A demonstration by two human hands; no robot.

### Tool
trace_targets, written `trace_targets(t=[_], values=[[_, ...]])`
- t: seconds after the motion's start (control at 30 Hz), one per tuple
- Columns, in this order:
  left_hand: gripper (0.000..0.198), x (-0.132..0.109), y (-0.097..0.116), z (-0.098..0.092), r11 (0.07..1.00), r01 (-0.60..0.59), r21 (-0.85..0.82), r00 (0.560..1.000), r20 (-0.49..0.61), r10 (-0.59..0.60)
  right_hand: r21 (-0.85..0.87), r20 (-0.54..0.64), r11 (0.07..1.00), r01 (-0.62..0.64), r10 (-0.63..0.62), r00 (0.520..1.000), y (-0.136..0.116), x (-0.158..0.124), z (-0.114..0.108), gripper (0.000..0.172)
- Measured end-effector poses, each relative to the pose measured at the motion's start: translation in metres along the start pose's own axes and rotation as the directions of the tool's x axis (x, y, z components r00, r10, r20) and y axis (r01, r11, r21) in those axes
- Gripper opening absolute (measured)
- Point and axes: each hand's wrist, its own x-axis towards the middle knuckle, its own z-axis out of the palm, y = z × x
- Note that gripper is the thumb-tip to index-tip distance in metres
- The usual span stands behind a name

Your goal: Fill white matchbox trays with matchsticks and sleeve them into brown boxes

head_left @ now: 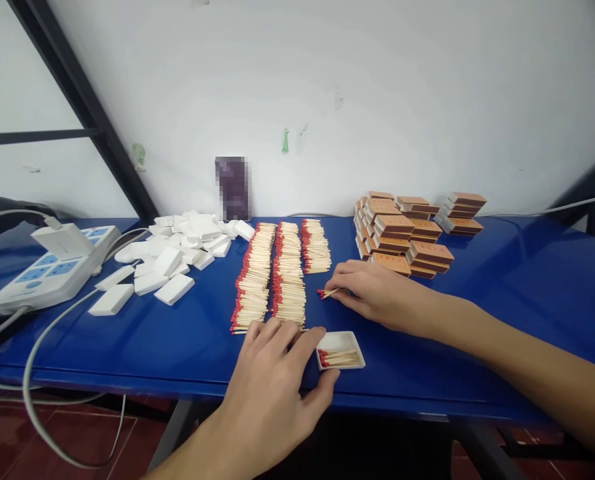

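Note:
My right hand (372,291) pinches a few red-tipped matches (329,293) between its fingertips, a little above the blue table and behind a small white matchbox tray (331,341). Some matches (339,358) lie in the tray's front half, their red heads to the left. With index finger and thumb, my left hand (280,380) holds the tray by its left end. Two long rows of matches, the left row (255,273) and the middle row (288,267), stretch back from my left fingers. A shorter third row (316,245) lies to their right.
Stacked matchboxes (395,230) stand at the back right, with a smaller stack (461,212) beside them. White trays (175,257) are heaped on the left, near a power strip (57,270) with cables. A phone-like dark rectangle (233,188), blurred, leans on the wall.

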Motion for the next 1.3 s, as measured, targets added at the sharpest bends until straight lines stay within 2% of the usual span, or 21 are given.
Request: trace_targets(t=[0.17,0.33,0.53,0.73,1.0,1.13,1.3], values=[[0.026,0.000,0.001,0.000,1.000,0.012,-0.003,1.000,0.027,-0.012,-0.037,0.030,0.998,-0.044,0.045,0.999,-0.001,0.000,0.000,0.029],[0.027,0.000,0.001,-0.001,1.000,0.017,-0.012,0.999,0.030,-0.017,-0.020,-0.033,1.000,0.000,0.000,0.999,0.001,-0.002,0.005,0.031],[0.027,0.001,0.001,0.000,1.000,0.025,-0.018,0.999,0.036,-0.025,-0.021,-0.043,0.999,-0.027,0.026,0.999,0.001,-0.001,0.005,0.023],[0.028,0.000,0.001,-0.002,0.999,0.026,-0.025,0.998,0.065,-0.024,0.088,-0.025,0.984,-0.156,0.158,0.987,-0.003,0.003,-0.001,0.019],[0.029,0.001,0.001,-0.002,0.999,0.030,-0.025,0.998,0.055,-0.029,0.252,-0.017,0.942,-0.221,0.232,0.972,-0.003,0.002,-0.011,0.023],[0.028,0.001,0.002,-0.002,0.998,0.055,-0.020,0.998,0.040,-0.054,0.413,0.015,0.891,-0.192,0.204,0.979,-0.013,-0.003,-0.023,0.020],[0.026,0.002,0.003,-0.002,0.996,0.088,-0.033,0.996,0.038,-0.086,0.540,0.165,0.822,-0.182,0.109,0.980,-0.031,-0.008,-0.032,0.012]])
